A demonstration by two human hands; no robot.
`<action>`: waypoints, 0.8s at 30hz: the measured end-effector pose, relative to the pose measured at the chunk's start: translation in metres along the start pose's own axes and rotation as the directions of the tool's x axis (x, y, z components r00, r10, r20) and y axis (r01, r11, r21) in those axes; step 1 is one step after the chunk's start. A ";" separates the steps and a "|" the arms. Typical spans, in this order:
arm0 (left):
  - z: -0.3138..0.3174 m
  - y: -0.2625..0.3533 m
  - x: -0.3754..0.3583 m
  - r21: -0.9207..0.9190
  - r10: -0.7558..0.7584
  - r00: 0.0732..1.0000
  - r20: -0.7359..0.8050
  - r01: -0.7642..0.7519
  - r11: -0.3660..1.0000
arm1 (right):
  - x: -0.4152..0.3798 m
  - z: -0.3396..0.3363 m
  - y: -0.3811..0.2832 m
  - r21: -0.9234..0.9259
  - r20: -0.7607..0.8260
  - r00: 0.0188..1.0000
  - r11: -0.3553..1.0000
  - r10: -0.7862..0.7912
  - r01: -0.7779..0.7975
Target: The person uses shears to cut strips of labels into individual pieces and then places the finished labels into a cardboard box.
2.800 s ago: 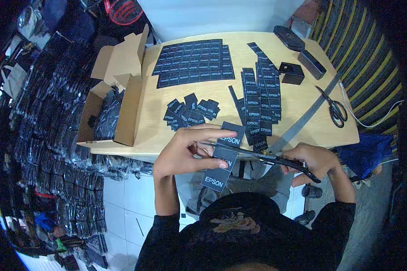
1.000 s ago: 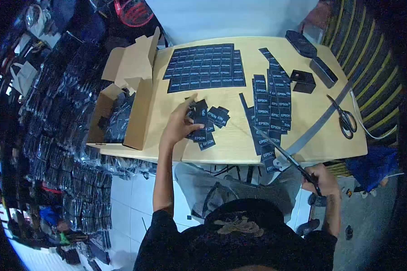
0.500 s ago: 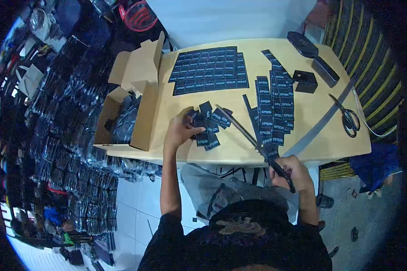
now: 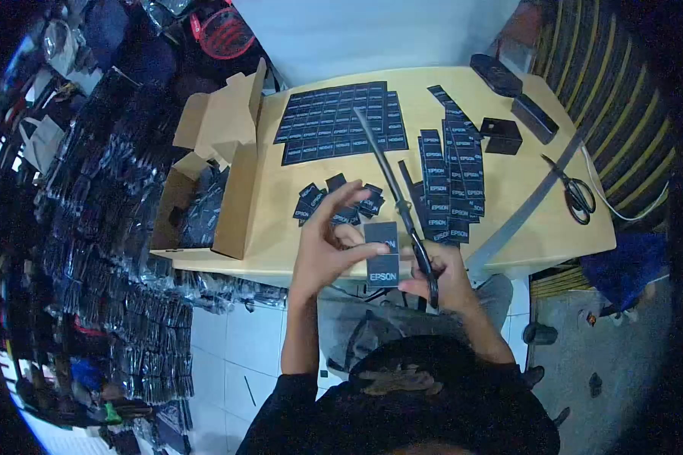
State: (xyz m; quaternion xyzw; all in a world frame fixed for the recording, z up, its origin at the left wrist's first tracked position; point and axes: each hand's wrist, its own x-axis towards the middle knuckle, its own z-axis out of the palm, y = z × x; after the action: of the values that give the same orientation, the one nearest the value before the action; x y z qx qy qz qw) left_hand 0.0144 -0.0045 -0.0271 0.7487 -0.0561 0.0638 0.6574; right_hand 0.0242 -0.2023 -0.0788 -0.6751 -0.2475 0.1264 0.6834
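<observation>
My left hand (image 4: 325,254) pinches a short black label strip (image 4: 382,267) between thumb and fingers, held up before the table's front edge. It carries two labels, the lower one reading EPSON. In my right hand (image 4: 446,279) are long-bladed scissors (image 4: 402,205), pointing up and away just right of the strip; the blades look closed or nearly so. Behind my left hand lies a loose pile of cut labels (image 4: 308,203), partly covered by the fingers. Longer label strips (image 4: 435,171) lie overlapping to the right of the scissors.
Uncut label sheets (image 4: 334,121) lie at the back of the table. An open cardboard box (image 4: 239,201) holding dark pieces stands left. To the right are a second pair of scissors (image 4: 579,199), a long metal ruler (image 4: 520,214), a black box (image 4: 501,136) and a black case (image 4: 535,120).
My left hand has left the pile and come right and nearer my body with the label strip. My right hand has brought the scissors left, their tips now pointing farther up.
</observation>
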 end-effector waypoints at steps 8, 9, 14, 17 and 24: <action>0.046 -0.018 -0.028 -0.283 0.215 0.975 -0.046 -0.220 0.934 | 0.005 0.005 -0.013 0.181 -0.133 0.990 0.980 -0.053 0.076; 0.046 -0.020 -0.030 -0.285 0.214 0.976 -0.043 -0.217 0.934 | 0.004 0.005 -0.014 0.224 -0.151 0.988 0.971 -0.045 0.079; 0.044 -0.014 -0.030 -0.078 0.050 0.984 -0.170 -0.064 0.995 | -0.009 -0.012 0.007 0.298 0.053 0.998 0.954 -0.024 0.007; 0.033 -0.007 -0.023 -0.005 0.089 0.947 -0.309 -0.095 0.995 | -0.021 -0.036 0.013 0.267 0.212 0.962 0.958 -0.169 0.110; 0.012 0.003 -0.021 0.001 0.189 0.980 -0.054 -0.189 0.982 | -0.059 -0.108 -0.026 -0.259 0.498 0.825 0.954 0.266 -0.151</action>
State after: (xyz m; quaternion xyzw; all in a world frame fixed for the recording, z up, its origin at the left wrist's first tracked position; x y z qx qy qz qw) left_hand -0.0064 -0.0164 -0.0291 0.7368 -0.1096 0.1460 0.6510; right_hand 0.0250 -0.3266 -0.0590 -0.7050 -0.3617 0.3544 0.4965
